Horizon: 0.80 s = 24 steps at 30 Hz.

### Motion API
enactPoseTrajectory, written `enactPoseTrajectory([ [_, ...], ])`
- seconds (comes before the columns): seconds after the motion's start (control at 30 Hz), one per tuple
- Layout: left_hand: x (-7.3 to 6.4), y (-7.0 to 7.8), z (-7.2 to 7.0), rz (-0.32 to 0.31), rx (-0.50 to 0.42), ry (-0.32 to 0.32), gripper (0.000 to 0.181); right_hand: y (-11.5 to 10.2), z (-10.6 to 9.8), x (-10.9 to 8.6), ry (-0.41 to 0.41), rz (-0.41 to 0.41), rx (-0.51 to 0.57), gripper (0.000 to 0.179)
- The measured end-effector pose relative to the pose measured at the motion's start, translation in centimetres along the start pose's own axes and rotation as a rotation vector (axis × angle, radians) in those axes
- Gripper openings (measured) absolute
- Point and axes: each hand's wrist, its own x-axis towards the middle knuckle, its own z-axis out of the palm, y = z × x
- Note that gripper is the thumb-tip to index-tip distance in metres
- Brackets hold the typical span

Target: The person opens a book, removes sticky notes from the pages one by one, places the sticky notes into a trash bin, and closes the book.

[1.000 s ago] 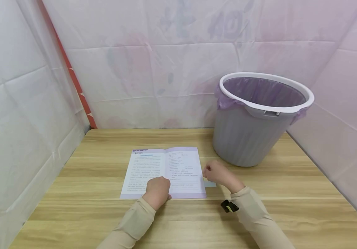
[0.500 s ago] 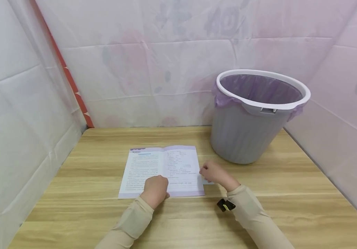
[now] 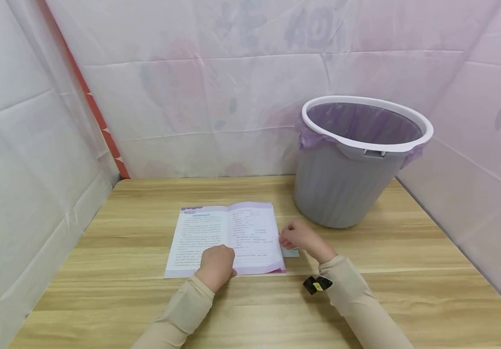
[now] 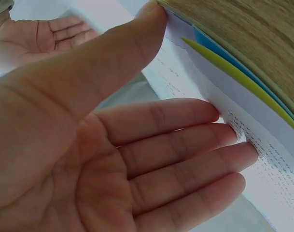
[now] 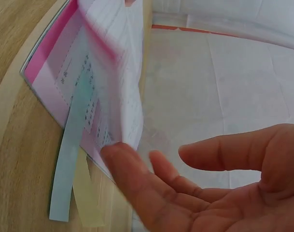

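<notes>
An open booklet (image 3: pixel 200 232) with printed pages lies on the table. My left hand (image 3: pixel 216 264) rests at its lower middle; in the left wrist view the straight fingertips touch the print and the thumb (image 4: pixel 149 31) lies at the lower edge. Yellow-green (image 4: pixel 243 79) and blue edges show between the pages there. At the right side, the fingers of my right hand (image 3: pixel 300 237) are against a raised page (image 5: pixel 130 92), thumb apart. Beneath the page are a pink-bordered page (image 5: pixel 45 58), a pale blue strip (image 5: pixel 67 179) and a yellow strip (image 5: pixel 86 203), both sticking out past the edge.
A grey bin (image 3: pixel 342 189) with a white rim and purple liner stands at the back right, beyond the right hand. Pale sheets (image 3: pixel 163 97) hang behind and beside the wooden table (image 3: pixel 250 315). A small black device (image 3: pixel 317 285) sits by the right cuff.
The booklet's right page edge has lifted, baring a pink border at the lower right corner. My right hand has shifted slightly at that edge; my left hand stays on the booklet.
</notes>
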Motion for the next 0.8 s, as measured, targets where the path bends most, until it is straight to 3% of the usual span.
enactPoseTrajectory([
  [0.13,0.1,-0.1,0.0,0.005,-0.015,-0.006,0.033,0.1,-0.1,0.1,-0.002,-0.021,0.086,0.012],
  [0.23,0.0,-0.1,-0.2,0.004,-0.034,-0.006,0.033,0.1,-0.2,0.0,-0.004,-0.03,0.093,0.011],
  [0.33,-0.7,0.4,-1.0,0.036,0.005,0.092,0.04,-0.1,-0.2,0.0,-0.008,-0.036,0.084,0.011],
  [0.43,-2.1,1.6,-2.1,0.155,0.036,0.274,0.051,-0.4,-0.1,-0.2,0.001,-0.057,0.099,0.011],
  [0.53,-3.8,3.4,-2.8,0.366,-0.008,0.391,0.048,-0.7,0.1,-0.5,0.025,-0.089,0.133,0.011],
  [0.6,-4.8,4.6,-2.7,0.511,-0.03,0.388,0.046,-0.9,0.3,-0.5,0.046,-0.105,0.156,0.011],
  [0.67,-5.4,5.7,-1.9,0.605,-0.005,0.37,0.046,-1.1,0.5,-0.7,0.071,-0.126,0.172,0.01],
  [0.73,-5.6,6.5,-1.1,0.617,0.036,0.332,0.051,-1.3,0.7,-0.8,0.08,-0.166,0.187,0.011],
  [0.8,-5.3,7.0,-0.2,0.539,0.07,0.296,0.057,-1.5,0.8,-1.0,0.059,-0.242,0.196,0.013],
])
